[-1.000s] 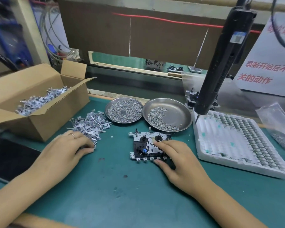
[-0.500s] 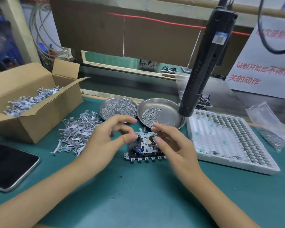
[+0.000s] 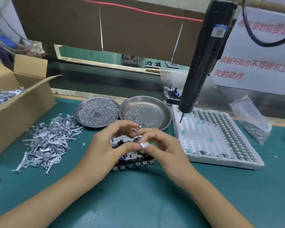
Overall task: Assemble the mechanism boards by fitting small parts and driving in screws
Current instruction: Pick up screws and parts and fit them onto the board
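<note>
A: Where's the board [image 3: 132, 157] vs hands?
B: Directly under both. Long axis runs L-R, tabbed edge twd the person.
A: Grip?
B: Left hand [image 3: 102, 150] and right hand [image 3: 163, 150] both pinch a small metal part [image 3: 143, 144] just above it; screw dishes [image 3: 161, 111] lie beyond the board.
</note>
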